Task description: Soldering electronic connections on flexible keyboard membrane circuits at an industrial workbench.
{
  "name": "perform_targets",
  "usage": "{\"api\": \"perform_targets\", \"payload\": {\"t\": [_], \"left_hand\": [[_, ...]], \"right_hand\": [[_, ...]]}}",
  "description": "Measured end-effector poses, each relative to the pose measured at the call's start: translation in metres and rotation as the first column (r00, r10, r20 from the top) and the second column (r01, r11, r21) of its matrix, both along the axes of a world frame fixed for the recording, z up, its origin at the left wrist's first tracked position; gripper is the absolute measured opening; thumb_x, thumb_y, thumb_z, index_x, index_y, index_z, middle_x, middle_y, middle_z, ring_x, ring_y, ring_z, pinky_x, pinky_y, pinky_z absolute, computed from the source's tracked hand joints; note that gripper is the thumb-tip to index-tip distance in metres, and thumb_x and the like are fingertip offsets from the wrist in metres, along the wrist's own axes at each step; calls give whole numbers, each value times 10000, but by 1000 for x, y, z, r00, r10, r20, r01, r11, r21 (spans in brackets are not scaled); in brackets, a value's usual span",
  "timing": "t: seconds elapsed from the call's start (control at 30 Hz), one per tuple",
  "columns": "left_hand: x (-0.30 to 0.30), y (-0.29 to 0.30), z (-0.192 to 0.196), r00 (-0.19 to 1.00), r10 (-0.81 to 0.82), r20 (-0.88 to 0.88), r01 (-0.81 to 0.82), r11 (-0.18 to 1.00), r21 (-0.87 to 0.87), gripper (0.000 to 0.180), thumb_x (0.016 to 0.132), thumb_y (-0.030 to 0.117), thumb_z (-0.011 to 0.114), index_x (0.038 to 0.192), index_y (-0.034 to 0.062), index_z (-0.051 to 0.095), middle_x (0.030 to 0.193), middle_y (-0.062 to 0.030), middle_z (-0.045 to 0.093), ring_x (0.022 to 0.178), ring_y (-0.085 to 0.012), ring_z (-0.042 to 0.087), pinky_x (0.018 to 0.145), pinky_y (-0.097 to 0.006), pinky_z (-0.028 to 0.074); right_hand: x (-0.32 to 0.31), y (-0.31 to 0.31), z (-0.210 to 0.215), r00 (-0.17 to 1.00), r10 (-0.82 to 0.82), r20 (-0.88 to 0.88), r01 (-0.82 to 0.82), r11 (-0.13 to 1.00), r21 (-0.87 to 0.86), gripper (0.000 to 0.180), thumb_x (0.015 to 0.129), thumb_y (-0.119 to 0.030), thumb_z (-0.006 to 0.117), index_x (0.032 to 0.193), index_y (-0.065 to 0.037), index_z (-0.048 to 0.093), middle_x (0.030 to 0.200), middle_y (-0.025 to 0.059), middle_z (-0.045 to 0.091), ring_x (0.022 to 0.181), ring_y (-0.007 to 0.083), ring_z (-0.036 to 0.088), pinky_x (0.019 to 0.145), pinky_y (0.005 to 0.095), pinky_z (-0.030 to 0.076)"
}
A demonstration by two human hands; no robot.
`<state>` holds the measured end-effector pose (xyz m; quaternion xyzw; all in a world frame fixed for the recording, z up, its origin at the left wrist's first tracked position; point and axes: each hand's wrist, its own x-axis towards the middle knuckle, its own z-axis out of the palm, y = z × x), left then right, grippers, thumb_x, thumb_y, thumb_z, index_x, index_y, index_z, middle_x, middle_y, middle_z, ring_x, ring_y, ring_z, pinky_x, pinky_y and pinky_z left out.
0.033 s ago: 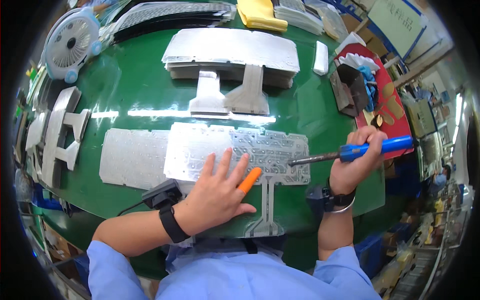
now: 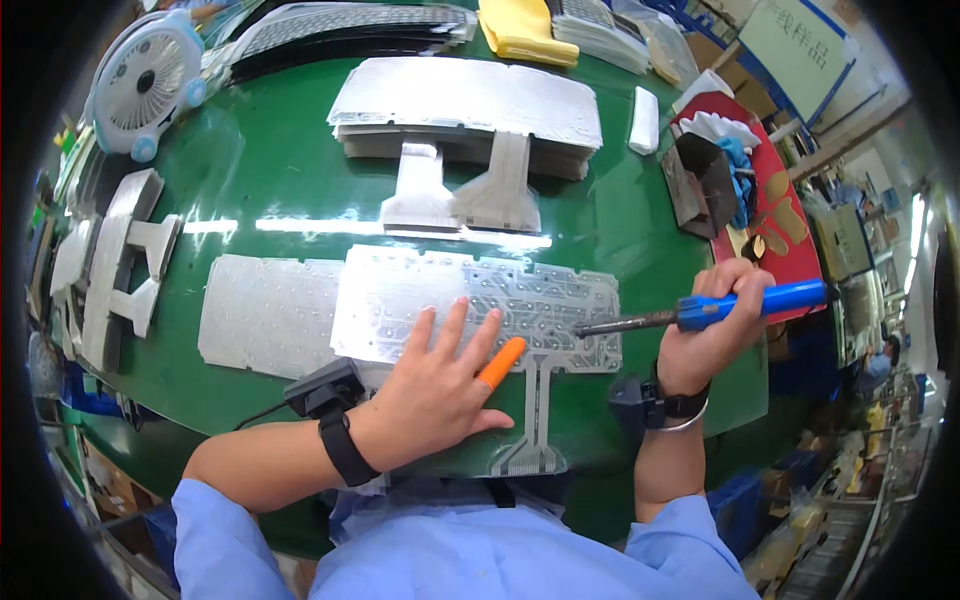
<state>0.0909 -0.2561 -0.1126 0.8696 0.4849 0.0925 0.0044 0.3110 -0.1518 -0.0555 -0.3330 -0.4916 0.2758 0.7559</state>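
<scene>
Green table (image 2: pixel 300 190), soldering iron (image 2: pixel 720 308) tip leftward

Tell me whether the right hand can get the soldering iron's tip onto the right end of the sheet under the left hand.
Probably yes. The right hand holds the blue-handled soldering iron with its tip already over the right end of the membrane sheet. The left hand lies flat farther left, and nothing stands between.

Left hand (image 2: pixel 440 385) flat on circuit sheet (image 2: pixel 470 300) | right hand (image 2: pixel 705 320) grips blue soldering iron (image 2: pixel 720 308), tip on sheet | green table (image 2: pixel 270 190)
</scene>
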Motion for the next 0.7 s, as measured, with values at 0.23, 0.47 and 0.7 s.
{"api": "perform_targets", "payload": {"t": [0.23, 0.47, 0.7], "left_hand": [[3, -1, -5, 996, -24, 83, 26, 999, -21, 714, 805, 621, 478, 1292, 101, 526, 1390, -167, 377, 1210, -360, 368, 1010, -522, 266], [4, 2, -5, 992, -80, 93, 86, 994, -68, 731, 808, 614, 477, 1283, 60, 528, 1414, -154, 354, 1282, -348, 314, 1076, -536, 176], [1, 0, -7, 989, -73, 131, 86, 991, -100, 733, 804, 608, 492, 1286, 57, 523, 1420, -152, 350, 1315, -350, 281, 1083, -537, 163]], "right_hand": [[-20, -23, 0, 951, 37, 308, -84, 986, 143, 215, 907, -205, 469, 783, -53, 382, 629, 58, 428, 548, 99, 361, 510, 239, 280], [-20, -27, 0, 923, 40, 383, -118, 976, 183, 166, 901, -172, 476, 807, -58, 401, 634, 58, 441, 554, 101, 375, 512, 241, 292], [-26, -27, -3, 919, 47, 392, -114, 982, 149, 192, 908, -192, 473, 797, -57, 393, 619, 49, 422, 554, 103, 369, 513, 239, 298]]}}
